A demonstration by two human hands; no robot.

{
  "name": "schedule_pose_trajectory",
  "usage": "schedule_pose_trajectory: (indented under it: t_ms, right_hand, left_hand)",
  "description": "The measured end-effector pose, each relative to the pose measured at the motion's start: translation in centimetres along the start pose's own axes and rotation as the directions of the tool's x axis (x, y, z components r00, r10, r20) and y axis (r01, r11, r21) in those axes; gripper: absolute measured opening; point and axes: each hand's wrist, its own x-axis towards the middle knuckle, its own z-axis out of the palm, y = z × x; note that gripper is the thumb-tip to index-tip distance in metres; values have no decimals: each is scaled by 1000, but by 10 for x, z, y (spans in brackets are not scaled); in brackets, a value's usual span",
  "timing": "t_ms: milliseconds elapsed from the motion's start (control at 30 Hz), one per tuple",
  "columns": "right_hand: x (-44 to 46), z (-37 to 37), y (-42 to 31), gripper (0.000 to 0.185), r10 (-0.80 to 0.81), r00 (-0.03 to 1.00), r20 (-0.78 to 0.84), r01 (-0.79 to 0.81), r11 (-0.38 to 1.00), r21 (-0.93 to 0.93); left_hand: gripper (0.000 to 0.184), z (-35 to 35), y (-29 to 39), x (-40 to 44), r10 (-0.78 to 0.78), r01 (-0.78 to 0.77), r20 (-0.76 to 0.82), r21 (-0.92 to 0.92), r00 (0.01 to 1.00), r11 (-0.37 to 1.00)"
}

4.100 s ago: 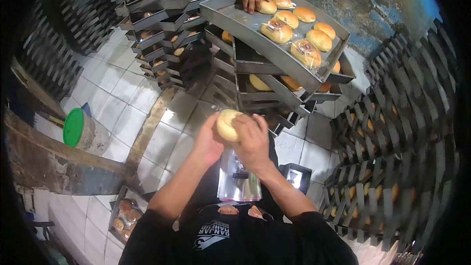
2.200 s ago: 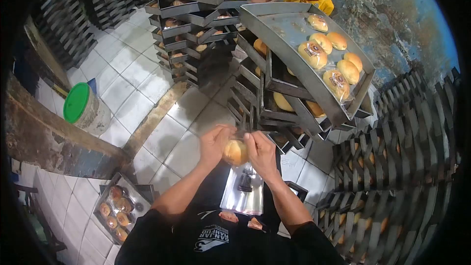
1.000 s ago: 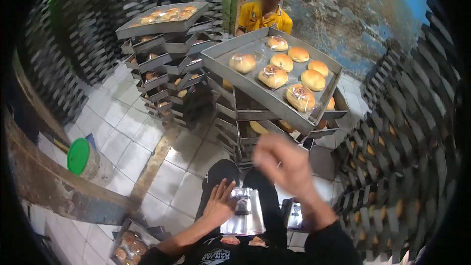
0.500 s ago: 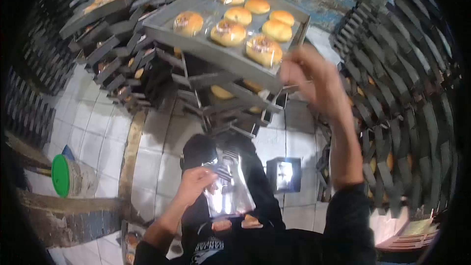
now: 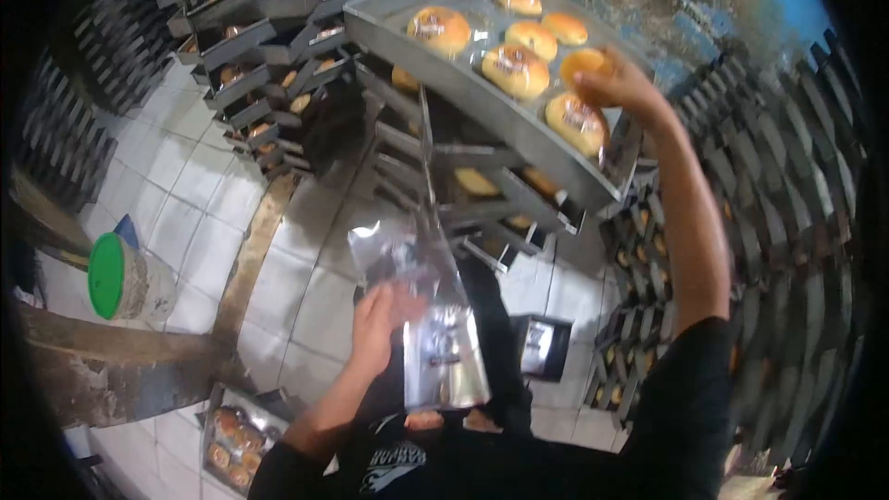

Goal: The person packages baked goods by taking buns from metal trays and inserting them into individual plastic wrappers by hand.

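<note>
My right hand (image 5: 619, 85) is closed around an unwrapped golden bun (image 5: 583, 63) at the right side of a metal tray (image 5: 482, 106). Beside it in the tray lie several buns, some in clear printed wrappers, such as the wrapped bun (image 5: 576, 122) just below my fingers. Over my lap, my left hand (image 5: 381, 310), blurred at the fingertips, pinches a clear plastic bag (image 5: 378, 245) that stands up from it. A stack of shiny printed plastic bags (image 5: 444, 361) rests on my lap beside that hand.
Stacked bun trays (image 5: 245, 46) rise at the left, with more tray stacks (image 5: 778, 241) along the right. A green-lidded bucket (image 5: 139, 282) stands on the tiles. A small tray of buns (image 5: 236, 444) is at lower left, and a dark box (image 5: 542, 347) right of my legs.
My right hand has moved from the tray's near right corner onto a plain bun and gripped it. My left hand has lifted a bag off the lap. The view has shifted.
</note>
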Motion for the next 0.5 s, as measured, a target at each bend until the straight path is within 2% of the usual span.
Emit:
schedule_pose_trajectory:
  t_ms: [33, 100, 133, 167, 233, 267, 300, 333, 367, 400, 433, 500]
  right_hand:
    - [-6, 2, -9, 74, 33, 999, 40, -36, 996, 80]
    - [-46, 13, -66, 67, -105, 969, -225, 114, 993, 27]
    - [-69, 20, -91, 66, -169, 939, -299, 220, 965, 143]
    - [-94, 28, -115, 65, -223, 929, -296, 312, 902, 299]
    - [-164, 77, -166, 62, -59, 953, -297, 237, 758, 608]
    - [-191, 107, -166, 62, -14, 975, -223, 172, 684, 708]
    - [-210, 134, -142, 63, -107, 987, -122, 147, 903, 405]
    - [-237, 171, -144, 62, -236, 963, -133, 265, 920, 287]
    - [-253, 217, -121, 58, -308, 945, -107, 325, 871, 369]
    - [-261, 237, -112, 56, -478, 868, -133, 496, 831, 251]
    - [-265, 257, -91, 57, -541, 825, -164, 563, 815, 139]
    - [-267, 268, -75, 56, -470, 838, -276, 497, 867, 32]
  left_hand:
    - [27, 2, 6, 1, -9, 8, -7, -80, 1000, 997]
    - [26, 16, 30, 8, -35, 17, -83, -207, 996, 978]
    - [26, 17, 37, 14, -39, 10, -107, -264, 994, 964]
    - [25, 18, 44, 20, -42, 0, -125, -322, 991, 947]
    - [28, 17, 50, 38, -27, -33, -146, -391, 989, 920]
    - [30, 12, 45, 52, -17, -46, -151, -400, 988, 915]
    - [33, 10, 44, 63, -11, -55, -157, -407, 988, 912]
    - [35, 13, 47, 66, -57, -21, -170, -426, 984, 905]
    - [36, 17, 48, 69, -109, 17, -184, -444, 977, 896]
    - [38, 22, 47, 69, -166, 59, -196, -460, 966, 886]
    - [38, 40, 60, 51, -51, -13, -177, -344, 983, 939]
    - [37, 46, 58, 38, -94, 66, -74, -315, 993, 947]
